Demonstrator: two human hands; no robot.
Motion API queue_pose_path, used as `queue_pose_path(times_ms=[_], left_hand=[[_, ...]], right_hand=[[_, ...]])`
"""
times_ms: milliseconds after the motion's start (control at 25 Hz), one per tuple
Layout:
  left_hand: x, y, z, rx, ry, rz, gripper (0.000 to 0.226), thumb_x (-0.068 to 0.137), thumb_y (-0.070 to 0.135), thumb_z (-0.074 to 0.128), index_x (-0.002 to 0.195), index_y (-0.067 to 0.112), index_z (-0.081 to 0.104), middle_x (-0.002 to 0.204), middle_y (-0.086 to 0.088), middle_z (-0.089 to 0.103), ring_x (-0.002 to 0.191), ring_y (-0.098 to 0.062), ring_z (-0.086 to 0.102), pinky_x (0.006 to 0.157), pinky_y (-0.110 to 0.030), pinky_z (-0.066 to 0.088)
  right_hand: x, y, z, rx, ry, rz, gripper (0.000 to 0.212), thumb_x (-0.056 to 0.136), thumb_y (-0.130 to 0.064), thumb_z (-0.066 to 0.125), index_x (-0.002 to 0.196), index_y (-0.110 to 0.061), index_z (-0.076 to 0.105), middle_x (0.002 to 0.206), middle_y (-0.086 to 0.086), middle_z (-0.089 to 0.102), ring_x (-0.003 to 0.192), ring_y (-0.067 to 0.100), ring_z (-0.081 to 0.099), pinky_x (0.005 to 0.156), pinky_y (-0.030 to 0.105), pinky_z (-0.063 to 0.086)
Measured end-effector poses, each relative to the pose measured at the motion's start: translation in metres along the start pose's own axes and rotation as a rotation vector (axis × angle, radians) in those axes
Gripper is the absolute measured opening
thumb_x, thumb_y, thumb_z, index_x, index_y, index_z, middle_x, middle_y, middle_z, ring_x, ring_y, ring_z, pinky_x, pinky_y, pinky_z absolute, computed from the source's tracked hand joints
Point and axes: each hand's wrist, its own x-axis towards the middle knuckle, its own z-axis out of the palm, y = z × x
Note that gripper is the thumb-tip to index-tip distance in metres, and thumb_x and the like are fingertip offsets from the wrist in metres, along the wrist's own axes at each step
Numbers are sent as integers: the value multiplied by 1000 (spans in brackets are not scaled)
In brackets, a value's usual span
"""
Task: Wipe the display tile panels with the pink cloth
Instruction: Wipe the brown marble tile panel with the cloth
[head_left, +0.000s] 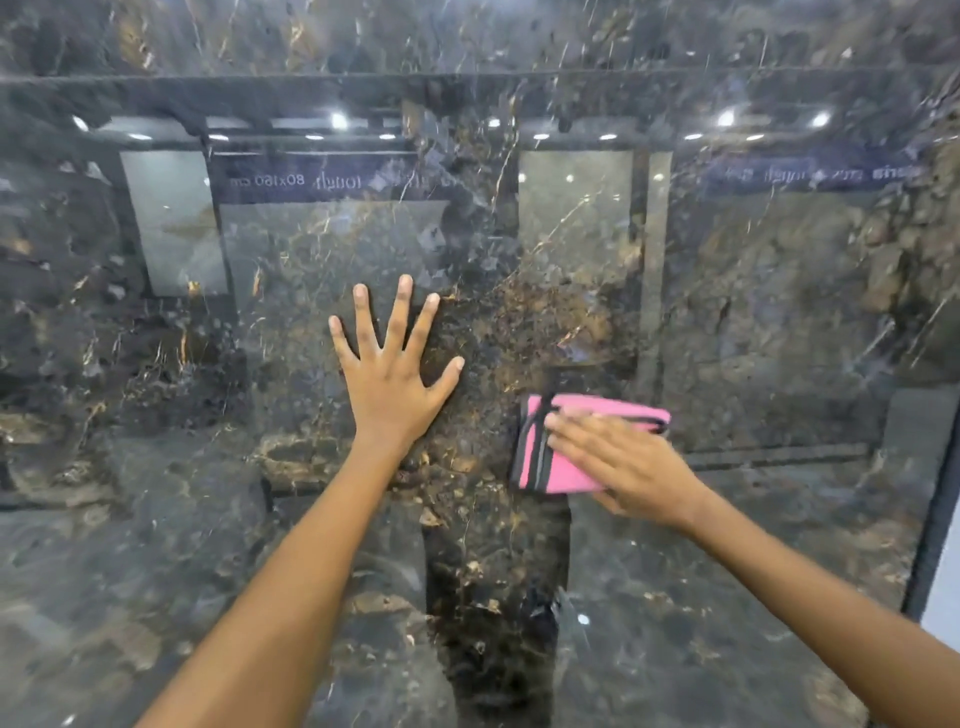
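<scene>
Right hand (623, 462) flat on pink cloth (561, 462), glossy tile panel (753, 312)

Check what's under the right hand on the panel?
The right hand lies flat, fingers extended, on a folded pink cloth with dark stripes, pressed to the glossy dark marble tile panel. The cloth's lower right part and the tile beneath are hidden.

mirrored in the glossy tile panel (571, 260), a reflected banner (332, 183) reads "tough" and "80x160 cm".

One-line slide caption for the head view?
Right hand presses folded pink cloth on glossy dark marble tile panel; left hand braces flat.
</scene>
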Motion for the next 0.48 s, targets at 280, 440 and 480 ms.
queue_pose_path(times_ms=[280,440,480], left_hand=[[-32,16,3,36,-99,-130,81,94,67,30,156,15,17,163,-13,13,148,-35,3,118,-52,-5],[-60,14,1,27,-138,-117,76,98,64,23,156,15,15,162,-13,14,148,-35,3,119,-51,-3],[-60,13,2,34,-128,-108,76,98,63,23,156,15,15,162,-13,14,148,-36,4,119,-50,-3]], right_hand=[[28,10,4,103,375,550,64,78,-9,58,140,0,41,143,20,46,136,34,38,114,45,30],[-22,-47,29,39,9,-116,62,81,-16,57,140,-7,40,144,12,49,134,27,41,111,42,33],[-21,-33,24,35,66,-67,64,78,-21,61,138,-8,43,143,10,49,132,26,42,109,39,33]])
